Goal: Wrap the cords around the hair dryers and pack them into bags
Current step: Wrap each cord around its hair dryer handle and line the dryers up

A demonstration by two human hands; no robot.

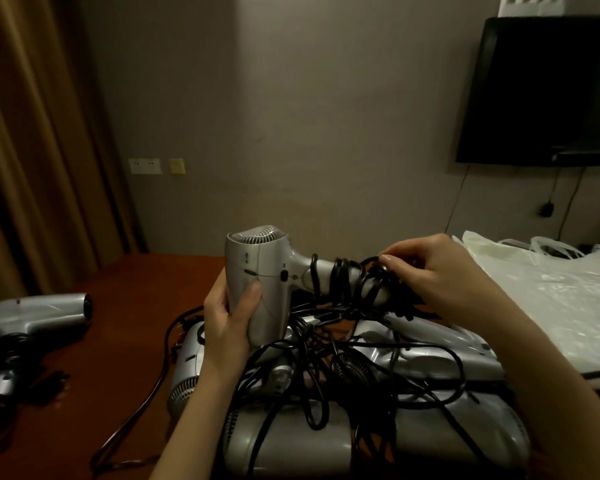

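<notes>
Centrally, just below the middle of the frame, the left hand point(231, 317) grips the barrel of a silver hair dryer point(260, 271), thumb pressed across its side and fingers curled behind it. This dryer is held upright above the pile, its grilled intake facing up and its handle pointing toward the right of the frame. Several loops of black cord point(347, 280) sit wound around that handle. The right hand point(433, 271) pinches the cord at the handle's far end, fingers curled over the loops.

Below the hands, a heap of other silver hair dryers point(378, 434) fills the lower middle of the frame, lying on the reddish-brown tabletop point(125, 292) with loose black cords point(326, 368) tangled over them. At the left edge, another silver dryer point(39, 313) lies on its side on the tabletop, well apart from the heap, and a smaller one point(0, 384) with its cord sits below it.

At the right, thin white plastic bags point(548, 289) lie spread flat on a white surface beside the heap. A dark wall-mounted television point(541, 91) occupies the upper right, brown curtains point(32, 133) hang at the left, and wall sockets point(145, 165) show on the beige wall.
</notes>
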